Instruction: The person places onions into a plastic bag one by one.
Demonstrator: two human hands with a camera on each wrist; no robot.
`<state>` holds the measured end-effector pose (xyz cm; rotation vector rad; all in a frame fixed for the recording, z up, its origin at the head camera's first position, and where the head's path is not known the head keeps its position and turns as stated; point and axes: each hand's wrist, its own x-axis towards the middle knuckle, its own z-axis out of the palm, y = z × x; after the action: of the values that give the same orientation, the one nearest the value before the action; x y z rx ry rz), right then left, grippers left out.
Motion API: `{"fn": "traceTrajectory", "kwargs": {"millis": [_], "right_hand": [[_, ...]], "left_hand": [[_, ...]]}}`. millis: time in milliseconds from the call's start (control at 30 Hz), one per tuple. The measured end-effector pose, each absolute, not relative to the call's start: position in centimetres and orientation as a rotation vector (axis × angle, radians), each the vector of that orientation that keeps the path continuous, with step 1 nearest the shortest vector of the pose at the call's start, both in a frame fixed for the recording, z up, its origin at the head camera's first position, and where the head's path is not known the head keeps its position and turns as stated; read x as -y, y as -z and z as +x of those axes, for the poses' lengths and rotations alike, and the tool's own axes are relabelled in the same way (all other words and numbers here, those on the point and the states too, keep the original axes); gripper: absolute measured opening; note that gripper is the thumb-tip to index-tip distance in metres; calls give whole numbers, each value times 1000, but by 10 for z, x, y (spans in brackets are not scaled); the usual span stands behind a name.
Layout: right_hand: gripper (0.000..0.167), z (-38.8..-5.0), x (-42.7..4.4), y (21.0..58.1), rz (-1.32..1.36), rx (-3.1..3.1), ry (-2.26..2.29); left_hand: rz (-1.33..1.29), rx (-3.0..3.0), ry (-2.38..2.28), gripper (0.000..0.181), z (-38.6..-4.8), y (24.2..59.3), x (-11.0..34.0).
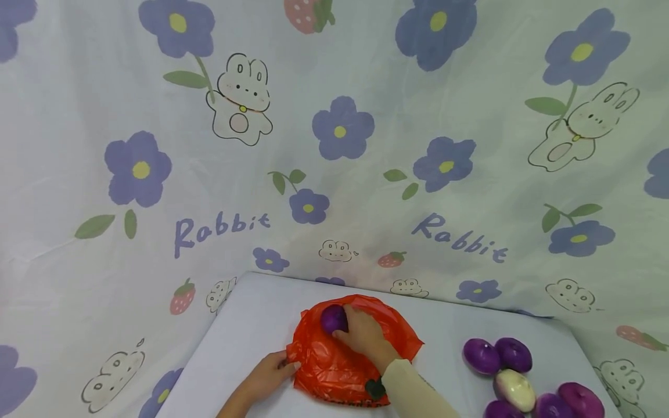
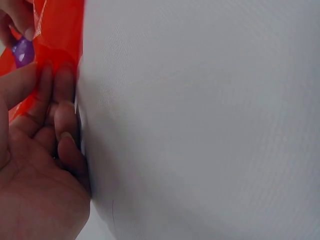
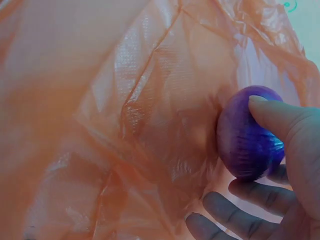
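A red plastic bag (image 1: 334, 363) lies spread on the white table. My right hand (image 1: 364, 332) is over its upper part and holds a purple onion (image 1: 333, 320). In the right wrist view the thumb lies on one side of the onion (image 3: 247, 132) and a finger touches its other side, with bag film behind it. At the bag's left edge my left hand (image 1: 269, 374) pinches the plastic. The left wrist view shows this hand (image 2: 42, 145) with its fingers behind the red film (image 2: 57, 35) and its thumb in front.
To the right on the table lie several purple onions (image 1: 482, 356) and one pale, cream-coloured onion (image 1: 514, 390). A white cloth (image 1: 345, 133) printed with rabbits and flowers hangs behind the table (image 1: 251, 313).
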<state>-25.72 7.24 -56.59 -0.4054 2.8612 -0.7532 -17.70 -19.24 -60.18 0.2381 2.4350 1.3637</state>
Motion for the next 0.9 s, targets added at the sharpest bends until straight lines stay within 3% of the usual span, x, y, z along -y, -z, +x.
{"fn": "traceTrajectory", "kwargs": {"millis": [300, 500, 700, 900], "right_hand": [[70, -262, -80, 569, -413, -2854, 827], [85, -257, -88, 559, -459, -2851, 784], [70, -236, -99, 546, -533, -2872, 707], [66, -218, -116, 522, -609, -2980, 570]], "left_hand": [[235, -2455, -1365, 37, -182, 599, 190], [229, -2470, -1352, 41, -183, 601, 191], [247, -2414, -1365, 49, -176, 605, 193], [273, -2401, -1400, 51, -178, 604, 196]]}}
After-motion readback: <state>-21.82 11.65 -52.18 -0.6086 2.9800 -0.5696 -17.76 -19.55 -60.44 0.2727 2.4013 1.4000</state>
